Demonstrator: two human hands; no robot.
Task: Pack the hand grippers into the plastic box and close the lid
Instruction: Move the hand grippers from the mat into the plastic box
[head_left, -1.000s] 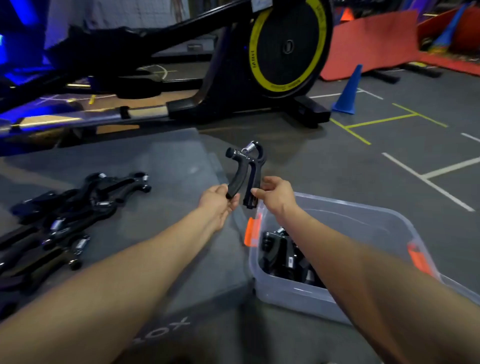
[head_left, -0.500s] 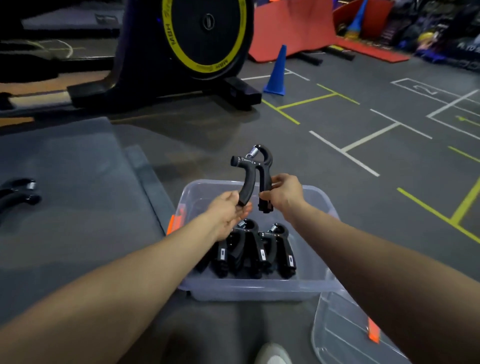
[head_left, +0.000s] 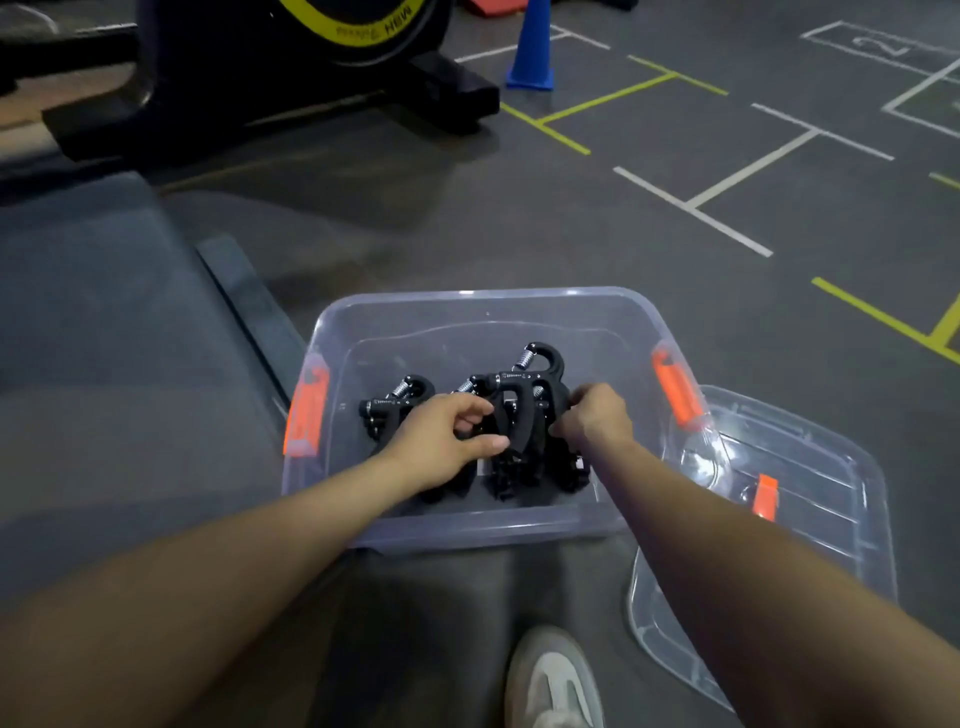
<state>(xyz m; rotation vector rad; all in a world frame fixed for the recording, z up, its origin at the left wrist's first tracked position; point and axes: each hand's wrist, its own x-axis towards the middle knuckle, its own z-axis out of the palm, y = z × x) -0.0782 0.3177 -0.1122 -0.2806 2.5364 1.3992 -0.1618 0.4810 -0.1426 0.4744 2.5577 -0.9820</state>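
both hands are down in the clear plastic box with orange latches (head_left: 485, 522), left hand (head_left: 441, 447) and right hand (head_left: 595, 418) each with fingers curled on a handle of the black spring hand gripper (head_left: 524, 400) being set among the other black hand grippers (head_left: 395, 402) already lying inside. progress looks partial (can't tell how many are left outside the view). the clear plastic lid (head_left: 810, 499) lies on the floor just right of the box, so closing is still to do.
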